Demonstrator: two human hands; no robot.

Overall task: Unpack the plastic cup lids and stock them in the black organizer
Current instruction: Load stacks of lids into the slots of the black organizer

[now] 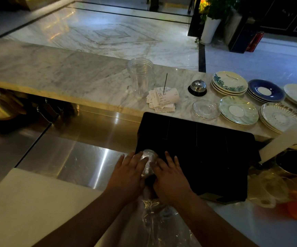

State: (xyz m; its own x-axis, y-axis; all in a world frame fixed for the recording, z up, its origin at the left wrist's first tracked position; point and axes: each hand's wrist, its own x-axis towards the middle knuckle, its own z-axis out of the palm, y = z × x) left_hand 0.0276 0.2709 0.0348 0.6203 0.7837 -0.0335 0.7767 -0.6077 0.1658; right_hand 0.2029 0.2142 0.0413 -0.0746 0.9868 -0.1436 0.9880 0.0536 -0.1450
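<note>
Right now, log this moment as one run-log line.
step: unpacking | left hand + right hand: gripping lid stack | wrapper: trailing | organizer: behind stack

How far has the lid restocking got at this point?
Early. Both hands, left and right, hold the stack of clear lids at the black organizer's near left corner. Its plastic sleeve is only partly off, trailing toward the person. No stocked lids are visible in the dark organizer.
</note>
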